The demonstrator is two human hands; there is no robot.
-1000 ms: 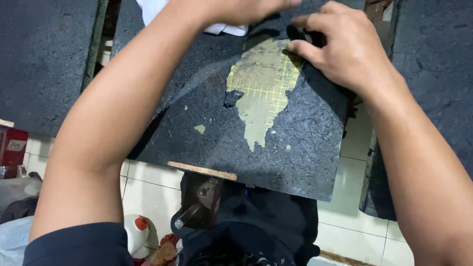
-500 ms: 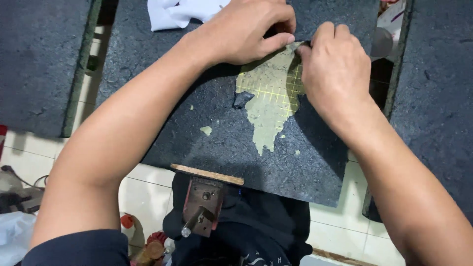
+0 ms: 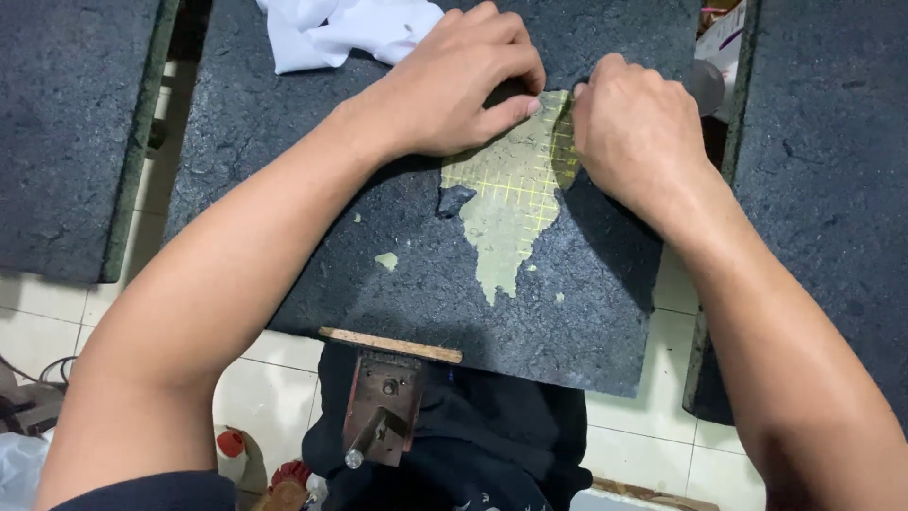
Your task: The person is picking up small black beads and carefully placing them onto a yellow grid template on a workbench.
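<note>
White square floor tiles (image 3: 284,397) with dark grout show at six o'clock, under even indoor light. A dark felt-topped bench (image 3: 66,132) fills nine to eleven o'clock, and another dark bench (image 3: 832,161) stands at three o'clock. A white cloth (image 3: 331,28) lies at twelve. At seven o'clock, a small red-capped item (image 3: 230,442) sits on the tiles.
</note>
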